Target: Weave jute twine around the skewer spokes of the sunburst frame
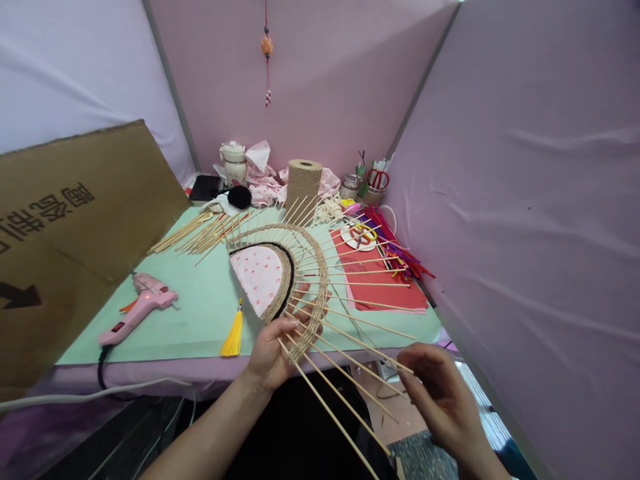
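Note:
A half-round fan frame of thin bamboo sticks spreads out in front of me, its sticks fanning up and to the right. Woven twine forms an outer band across them, and a black cord edges the inner band. White cloth with pink dots covers the centre. My left hand grips the lower end of the woven band, thumb in front and fingers behind. At the lower right, my right hand has curled fingers, with the tip of one stick between thumb and forefinger.
On the green tabletop lie a pink glue gun, a yellow tassel, loose bamboo sticks and red paper. A twine spool, a jar and red-handled scissors stand behind. Cardboard leans at left.

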{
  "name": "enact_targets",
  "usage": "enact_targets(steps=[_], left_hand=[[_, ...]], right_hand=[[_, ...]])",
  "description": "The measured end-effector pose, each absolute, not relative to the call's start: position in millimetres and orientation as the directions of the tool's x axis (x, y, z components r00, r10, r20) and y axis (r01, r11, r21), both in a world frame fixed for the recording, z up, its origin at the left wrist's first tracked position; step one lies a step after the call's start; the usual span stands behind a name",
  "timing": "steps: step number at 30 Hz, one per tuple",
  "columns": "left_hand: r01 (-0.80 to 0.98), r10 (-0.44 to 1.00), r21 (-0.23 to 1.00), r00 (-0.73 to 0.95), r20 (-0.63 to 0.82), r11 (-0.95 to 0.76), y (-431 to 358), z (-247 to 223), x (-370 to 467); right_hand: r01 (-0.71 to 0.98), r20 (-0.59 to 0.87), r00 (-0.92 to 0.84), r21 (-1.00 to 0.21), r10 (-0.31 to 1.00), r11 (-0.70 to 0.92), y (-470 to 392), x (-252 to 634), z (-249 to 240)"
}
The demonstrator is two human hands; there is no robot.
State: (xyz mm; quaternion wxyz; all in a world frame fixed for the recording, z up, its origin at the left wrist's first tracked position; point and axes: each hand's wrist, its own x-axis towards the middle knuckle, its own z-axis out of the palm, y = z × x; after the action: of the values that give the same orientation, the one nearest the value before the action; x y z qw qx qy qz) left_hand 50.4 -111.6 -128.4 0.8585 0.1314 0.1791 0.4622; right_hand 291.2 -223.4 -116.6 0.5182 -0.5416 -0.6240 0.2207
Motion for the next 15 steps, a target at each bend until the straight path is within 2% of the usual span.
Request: enact_targets(steps=[5, 9, 13, 15], left_hand=[[-0.738, 0.836, 0.401, 0.519, -0.177, 0.543, -110.0, -130.7, 50.7], [-0.727, 0.830, 0.412, 0.532, -0.168, 0.549, -110.0, -132.3, 51.2], [-0.731, 0.830, 0.407, 0.536, -0.154, 0.548, -110.3, -131.2, 51.4], [-0.732, 0.829, 0.402, 0.539, -0.150, 0.549, -110.3, -130.7, 51.1]], right_hand=[[0.313, 0.422, 0.274, -0.889, 0.864, 0.335, -230.9, 286.9, -90.0], [0.300, 0.479, 0.307, -0.869, 0.823, 0.393, -230.5, 276.9, -78.7], [0.384, 0.625, 0.204, -0.759, 0.753, 0.526, -231.7, 275.6, -81.8], [0.422, 0.625, 0.171, -0.745, 0.762, 0.516, -233.7, 280.7, -87.2]])
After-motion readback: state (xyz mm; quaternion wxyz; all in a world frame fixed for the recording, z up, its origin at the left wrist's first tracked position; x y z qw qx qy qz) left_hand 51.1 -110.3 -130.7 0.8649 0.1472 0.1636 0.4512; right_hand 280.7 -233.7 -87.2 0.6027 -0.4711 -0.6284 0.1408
